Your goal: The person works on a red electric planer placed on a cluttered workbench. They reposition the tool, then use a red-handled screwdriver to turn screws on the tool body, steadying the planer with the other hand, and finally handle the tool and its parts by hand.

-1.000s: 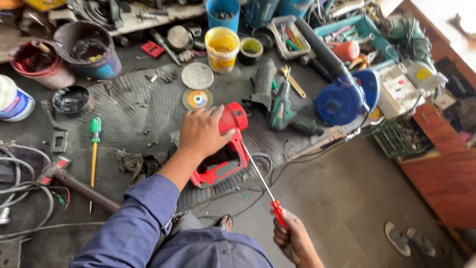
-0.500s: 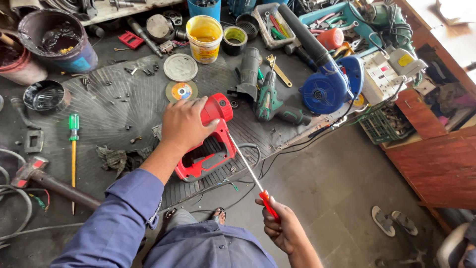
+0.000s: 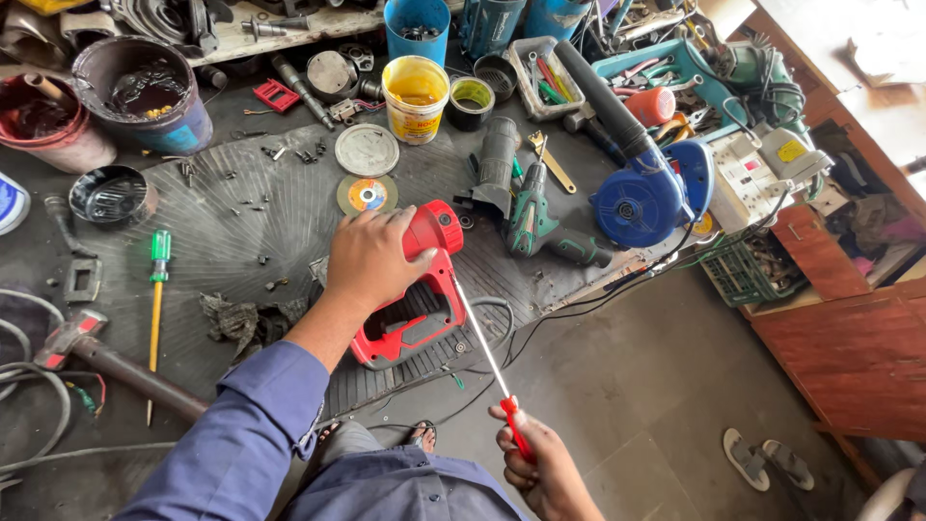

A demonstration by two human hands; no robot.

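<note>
Black ribbed rubber mat (image 3: 241, 232) is covering the middle of the floor workspace, with bare grey concrete showing to the right of it. Blue blower (image 3: 648, 193) with a long black nozzle is lying at the mat's right edge, nozzle pointing up-left. Dark purple bucket (image 3: 145, 92) is standing at upper left, dark liquid inside; a yellow tub (image 3: 416, 96) is standing near top centre.

Red power tool (image 3: 424, 299) is lying on the mat at centre, handle loop toward the person. Left hand (image 3: 371, 256), sleeve blue, is pressing down on top of the red power tool, fingers spread and curled over its body, holding it steady. Green drill (image 3: 540, 222) is lying just right of the red tool, apart from it.

Right hand (image 3: 540, 463) is gripping the red handle of a long screwdriver (image 3: 487, 357), fingers wrapped closed around it. The shaft is angling up-left, its tip meeting the side of the red power tool near the left hand's thumb.

Hammer (image 3: 106, 362) is lying at lower left, head on the left. Green-handled screwdriver (image 3: 157, 289) is lying upright-wise left of the arm, well apart. Two round discs (image 3: 367, 172) are lying above the left hand. Loose screws are scattering across the mat's upper part, too small to count.
</note>
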